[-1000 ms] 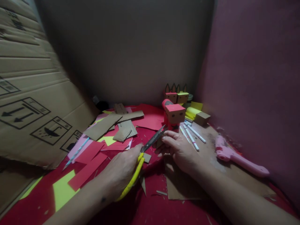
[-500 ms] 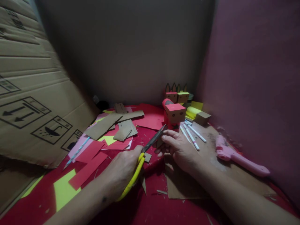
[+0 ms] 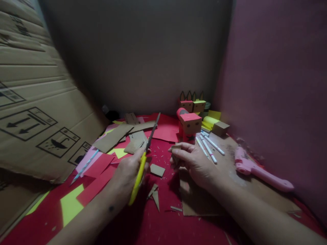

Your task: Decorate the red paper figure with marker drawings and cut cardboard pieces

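My left hand [image 3: 127, 173] grips yellow-handled scissors [image 3: 143, 156], whose closed blades point up and away toward the back wall. My right hand [image 3: 194, 161] pinches a small brown cardboard piece [image 3: 175, 148] between thumb and fingers, just in front of a red-topped cardboard box figure [image 3: 190, 126]. Small cardboard offcuts [image 3: 156, 169] lie on the red surface between the two hands.
A large cardboard sheet [image 3: 35, 112] leans at the left. Red, yellow and pink paper scraps [image 3: 102, 163] and cardboard strips [image 3: 112, 136] cover the red table. Pens [image 3: 209, 146], a pink glue gun [image 3: 258, 172], two eared box figures [image 3: 192, 102] and yellow rolls [image 3: 212, 120] sit at the right.
My left hand swung the scissors away from the piece in my right hand, leftward and upright. A cut offcut now lies between the hands. My right hand stays in place.
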Demonstrator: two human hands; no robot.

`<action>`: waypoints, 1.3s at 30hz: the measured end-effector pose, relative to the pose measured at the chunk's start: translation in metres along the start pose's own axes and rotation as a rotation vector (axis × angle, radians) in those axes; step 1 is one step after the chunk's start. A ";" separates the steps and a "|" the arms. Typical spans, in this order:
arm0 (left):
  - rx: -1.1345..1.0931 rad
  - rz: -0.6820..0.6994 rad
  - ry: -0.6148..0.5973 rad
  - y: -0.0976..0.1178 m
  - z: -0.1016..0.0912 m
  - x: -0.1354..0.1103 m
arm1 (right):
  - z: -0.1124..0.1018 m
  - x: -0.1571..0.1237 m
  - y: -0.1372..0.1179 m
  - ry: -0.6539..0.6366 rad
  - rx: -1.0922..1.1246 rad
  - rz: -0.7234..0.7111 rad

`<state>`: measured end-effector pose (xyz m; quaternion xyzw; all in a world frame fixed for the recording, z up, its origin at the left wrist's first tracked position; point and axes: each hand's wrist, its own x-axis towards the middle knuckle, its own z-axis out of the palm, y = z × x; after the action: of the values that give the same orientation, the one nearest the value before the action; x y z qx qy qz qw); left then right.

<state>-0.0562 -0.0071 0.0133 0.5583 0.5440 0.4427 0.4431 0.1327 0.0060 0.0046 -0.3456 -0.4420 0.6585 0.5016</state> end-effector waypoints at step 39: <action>-0.140 0.009 -0.143 -0.002 0.012 -0.005 | 0.003 -0.004 0.008 -0.062 -0.072 -0.043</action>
<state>-0.0453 -0.0117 0.0092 0.5586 0.4760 0.4407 0.5169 0.1281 0.0002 -0.0015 -0.3334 -0.4878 0.6417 0.4889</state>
